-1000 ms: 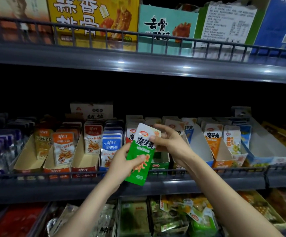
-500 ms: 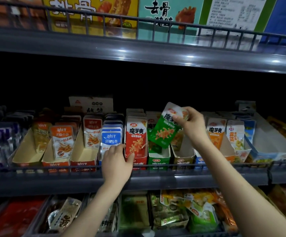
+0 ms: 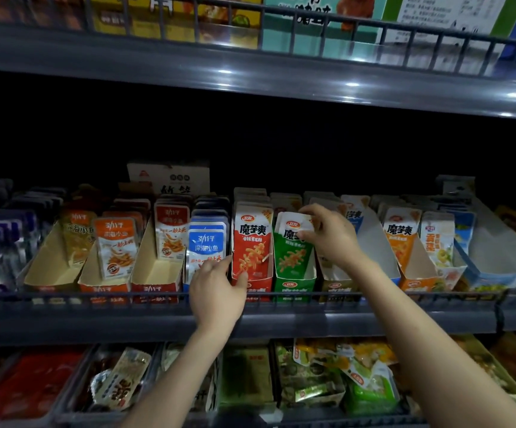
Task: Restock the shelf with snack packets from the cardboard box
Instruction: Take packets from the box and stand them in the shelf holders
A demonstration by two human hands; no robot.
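A green and white snack packet (image 3: 290, 251) stands upright in the green display tray (image 3: 295, 284) on the middle shelf (image 3: 374, 316). My right hand (image 3: 327, 234) pinches the packet's top edge. My left hand (image 3: 218, 291) rests at the shelf's front rail, fingers touching the lower front of the red packet (image 3: 252, 242) in the tray to the left. The cardboard box is out of view.
Rows of trays with orange, blue, purple and yellow packets fill the middle shelf. A wire rail (image 3: 405, 296) runs along its front. Large boxes (image 3: 321, 20) stand on the shelf above. Loose bagged snacks (image 3: 312, 375) lie in bins below.
My right hand has carried the green packet down from mid-air into the green tray. My left hand let go of it and moved to the front of the red packet.
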